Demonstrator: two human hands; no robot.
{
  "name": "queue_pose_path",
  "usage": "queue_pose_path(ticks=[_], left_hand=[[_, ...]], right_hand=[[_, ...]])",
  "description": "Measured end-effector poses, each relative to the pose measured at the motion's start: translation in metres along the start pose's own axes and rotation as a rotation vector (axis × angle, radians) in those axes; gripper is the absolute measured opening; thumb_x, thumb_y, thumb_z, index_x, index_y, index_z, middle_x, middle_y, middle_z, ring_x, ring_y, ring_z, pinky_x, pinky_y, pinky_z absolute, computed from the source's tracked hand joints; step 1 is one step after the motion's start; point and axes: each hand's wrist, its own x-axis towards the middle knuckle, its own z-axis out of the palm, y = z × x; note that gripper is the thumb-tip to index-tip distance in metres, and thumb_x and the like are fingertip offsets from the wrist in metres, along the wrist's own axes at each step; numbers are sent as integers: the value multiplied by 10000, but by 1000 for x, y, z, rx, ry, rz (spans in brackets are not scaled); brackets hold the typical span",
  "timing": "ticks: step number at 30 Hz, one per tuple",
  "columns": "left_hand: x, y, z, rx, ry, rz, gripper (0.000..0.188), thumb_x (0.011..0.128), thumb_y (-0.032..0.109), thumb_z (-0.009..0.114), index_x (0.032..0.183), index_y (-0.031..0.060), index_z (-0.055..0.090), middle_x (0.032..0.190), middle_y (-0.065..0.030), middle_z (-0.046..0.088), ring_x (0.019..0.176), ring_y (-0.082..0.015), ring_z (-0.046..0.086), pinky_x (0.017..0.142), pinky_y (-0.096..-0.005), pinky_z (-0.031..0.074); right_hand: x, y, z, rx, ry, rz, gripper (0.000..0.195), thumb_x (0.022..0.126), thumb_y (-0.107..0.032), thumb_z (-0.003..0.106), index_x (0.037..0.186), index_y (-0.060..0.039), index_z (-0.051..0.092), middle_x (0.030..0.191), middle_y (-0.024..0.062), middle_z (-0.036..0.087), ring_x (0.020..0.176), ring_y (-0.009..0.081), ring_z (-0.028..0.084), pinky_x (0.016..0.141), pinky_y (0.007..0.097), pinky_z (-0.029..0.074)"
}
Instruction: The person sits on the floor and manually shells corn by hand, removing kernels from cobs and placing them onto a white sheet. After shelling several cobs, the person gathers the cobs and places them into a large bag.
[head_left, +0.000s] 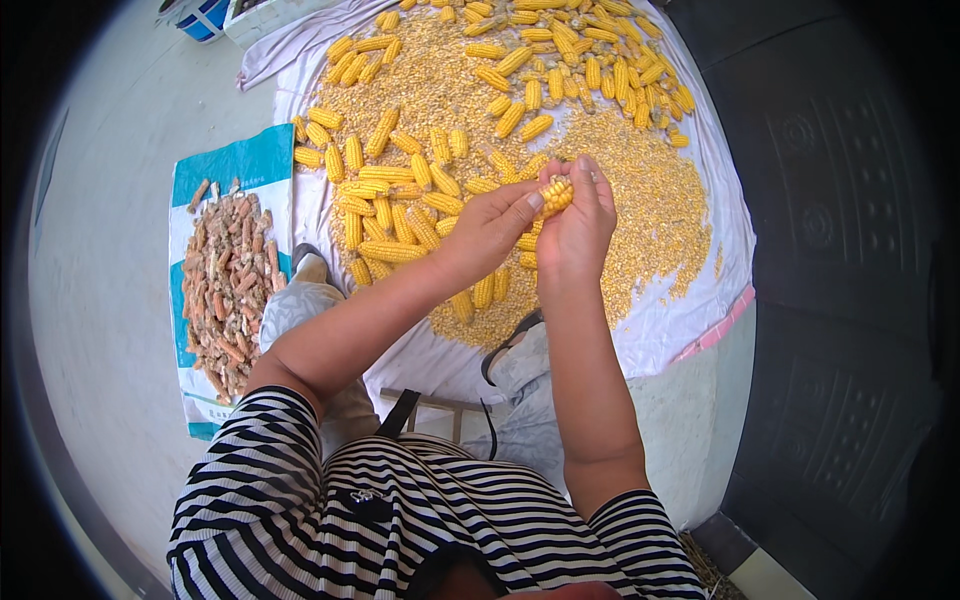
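Observation:
Between my two hands is a short yellow corn cob (556, 196), its kernels facing up. My left hand (491, 225) reaches in from the left and grips its near left side, the thumb pressed on the kernels. Around its right side curl the fingers of my right hand (577, 225), the thumb near the far end. Whole corn cobs (391, 250) lie below and to the left of the hands. Loose corn kernels (660, 217) are spread to the right and under the cobs. The palm side of the right hand's grip is partly hidden.
A pale cloth (660, 337) lies under the corn. More cobs (622, 79) are heaped at the far right. Stripped cobs (225, 292) lie on a white and teal sack (232, 161) at left. A dark panel (825, 225) stands at right. A white box (262, 22) is at the far left.

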Motion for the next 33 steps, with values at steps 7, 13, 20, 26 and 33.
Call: queue_pose_path(ticks=[7, 13, 20, 26, 33], left_hand=[[-1, -15, -3, -38, 153, -29, 325, 996, 272, 490, 881, 1, 625, 723, -4, 555, 650, -89, 475, 591, -260, 401], [3, -4, 1, -151, 291, -117, 268, 975, 329, 532, 870, 91, 596, 669, 51, 457, 530, -46, 376, 452, -223, 302], [6, 3, -11, 83, 42, 41, 244, 989, 294, 521, 931, 75, 612, 701, 49, 484, 614, -28, 417, 531, -207, 346], [4, -5, -4, 137, 62, 270, 240, 1024, 215, 462, 964, 36, 610, 746, 54, 508, 690, -28, 433, 598, -207, 380], [1, 0, -4, 53, 130, 104, 263, 1012, 243, 486, 948, 17, 604, 736, 16, 522, 664, -60, 446, 586, -234, 384]], right_hand=[[-14, 5, 15, 6, 59, -26, 240, 951, -124, 551, 1145, 11, 505, 928, 112, 597, 914, 175, 586, 857, 310, 451], [-22, 8, 21, -50, 11, -32, 259, 954, -124, 548, 1164, 16, 490, 924, 122, 610, 921, 179, 589, 863, 308, 459], [-20, 4, 19, -20, -63, -8, 269, 955, -132, 562, 1163, 25, 496, 921, 111, 592, 932, 188, 591, 872, 321, 466], [-21, 1, 20, -48, -31, -30, 273, 957, -132, 559, 1167, 32, 503, 908, 96, 580, 931, 188, 591, 887, 318, 458], [-23, -3, 22, -89, -75, -78, 251, 958, -134, 546, 1155, 16, 500, 943, 118, 597, 937, 174, 582, 888, 310, 435]])
